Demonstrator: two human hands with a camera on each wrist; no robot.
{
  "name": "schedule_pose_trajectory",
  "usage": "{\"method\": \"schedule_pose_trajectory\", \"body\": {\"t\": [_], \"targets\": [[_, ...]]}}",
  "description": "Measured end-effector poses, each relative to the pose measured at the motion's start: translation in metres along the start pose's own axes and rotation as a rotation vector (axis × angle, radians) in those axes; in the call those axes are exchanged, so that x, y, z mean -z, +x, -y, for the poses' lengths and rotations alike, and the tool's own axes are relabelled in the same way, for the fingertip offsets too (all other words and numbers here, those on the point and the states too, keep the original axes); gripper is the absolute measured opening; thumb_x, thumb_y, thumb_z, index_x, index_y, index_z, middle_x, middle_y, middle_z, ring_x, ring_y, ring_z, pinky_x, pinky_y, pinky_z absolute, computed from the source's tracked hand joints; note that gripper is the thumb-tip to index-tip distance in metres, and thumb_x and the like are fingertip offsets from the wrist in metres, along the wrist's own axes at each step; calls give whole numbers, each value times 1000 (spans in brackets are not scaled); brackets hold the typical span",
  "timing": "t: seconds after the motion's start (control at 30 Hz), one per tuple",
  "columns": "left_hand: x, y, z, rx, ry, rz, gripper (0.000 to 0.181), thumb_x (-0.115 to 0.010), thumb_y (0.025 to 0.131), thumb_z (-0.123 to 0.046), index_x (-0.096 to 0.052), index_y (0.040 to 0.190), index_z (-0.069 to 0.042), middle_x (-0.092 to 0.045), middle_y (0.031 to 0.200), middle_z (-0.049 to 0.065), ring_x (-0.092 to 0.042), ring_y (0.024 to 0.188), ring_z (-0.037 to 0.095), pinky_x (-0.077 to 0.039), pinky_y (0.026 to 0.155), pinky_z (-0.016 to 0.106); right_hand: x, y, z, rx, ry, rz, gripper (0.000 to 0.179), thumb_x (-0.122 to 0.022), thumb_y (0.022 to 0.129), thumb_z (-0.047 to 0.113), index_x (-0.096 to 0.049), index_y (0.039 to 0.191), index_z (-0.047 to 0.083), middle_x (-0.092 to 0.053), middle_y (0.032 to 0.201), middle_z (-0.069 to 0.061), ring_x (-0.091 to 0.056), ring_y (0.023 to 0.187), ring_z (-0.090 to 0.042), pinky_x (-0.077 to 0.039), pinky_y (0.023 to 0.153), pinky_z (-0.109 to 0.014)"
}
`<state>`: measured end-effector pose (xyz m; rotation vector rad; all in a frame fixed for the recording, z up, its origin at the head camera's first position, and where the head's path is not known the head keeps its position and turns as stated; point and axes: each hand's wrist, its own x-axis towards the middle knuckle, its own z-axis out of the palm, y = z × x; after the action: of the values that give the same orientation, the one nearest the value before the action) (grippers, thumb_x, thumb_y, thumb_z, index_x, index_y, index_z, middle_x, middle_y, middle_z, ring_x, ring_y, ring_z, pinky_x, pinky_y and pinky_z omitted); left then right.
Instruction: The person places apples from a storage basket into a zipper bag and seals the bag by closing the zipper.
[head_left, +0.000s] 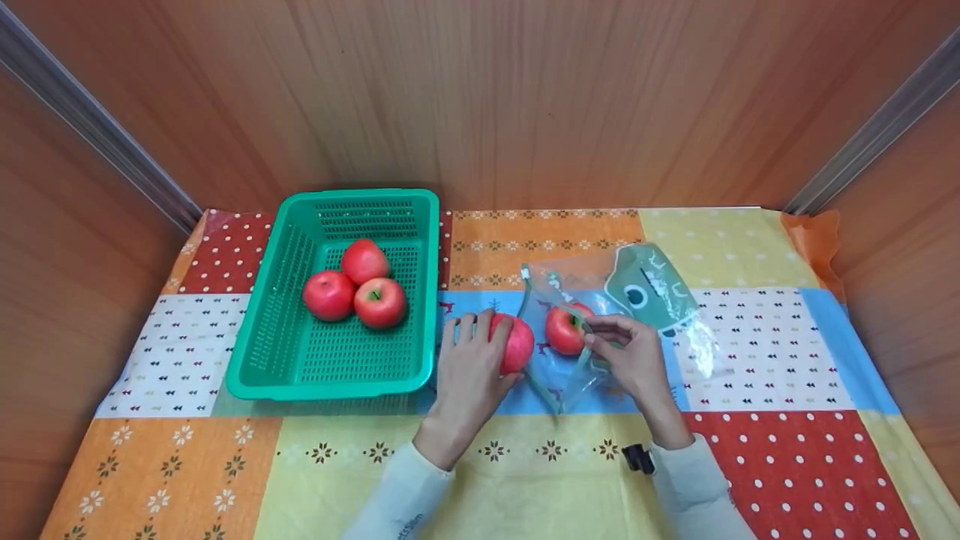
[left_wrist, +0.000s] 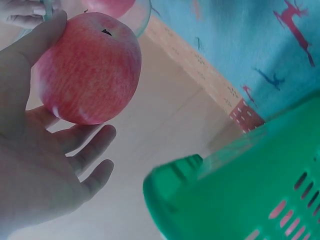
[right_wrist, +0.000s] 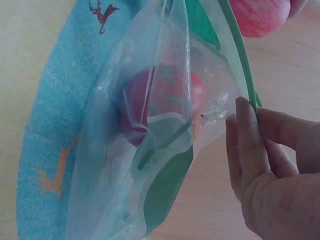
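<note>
Apparently, bagging is partly done: one apple [head_left: 562, 331] lies inside the clear bag [head_left: 664, 292], while the left hand [head_left: 472, 367] grips a second apple [head_left: 519, 346] at the bag's nine-o'clock side. Three apples [head_left: 380, 303] remain in the green basket [head_left: 330, 392], at ten o'clock from that hand. The right hand [head_left: 634, 352] pinches the bag's edge. Plastic veils the bagged fruit; the right-wrist view crops the held one.

left hand [head_left: 471, 367] kinda cupped, back facing up | right hand [head_left: 636, 361] in a pinch | arms [head_left: 409, 491] both stretched out
</note>
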<state>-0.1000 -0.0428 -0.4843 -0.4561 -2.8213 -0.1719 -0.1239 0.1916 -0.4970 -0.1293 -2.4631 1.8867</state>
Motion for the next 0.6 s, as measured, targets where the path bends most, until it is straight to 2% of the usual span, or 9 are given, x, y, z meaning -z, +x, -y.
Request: {"method": "schedule_pose_trajectory", "body": {"t": [0.33, 0.6], "targets": [[-14, 0, -10, -34, -10, -11, 78, -96, 73, -46, -65, 138, -17, -65, 134, 10, -58, 123, 28, -49, 106, 48, -1, -1, -1, 0, 19, -1, 24, -75, 92, -9, -74, 115, -10, -76, 112, -25, -73, 83, -2, -61, 70, -21], [-18, 2, -15, -53, 3, -17, 76, -95, 74, -49, -65, 136, -18, -65, 132, 8, -57, 122, 27, -49, 106, 47, 0, -1, -1, -14, 11, 4, 25, -76, 92, -8, -74, 117, -9, -76, 114, -24, -75, 88, -6, -61, 72, -21]]}}
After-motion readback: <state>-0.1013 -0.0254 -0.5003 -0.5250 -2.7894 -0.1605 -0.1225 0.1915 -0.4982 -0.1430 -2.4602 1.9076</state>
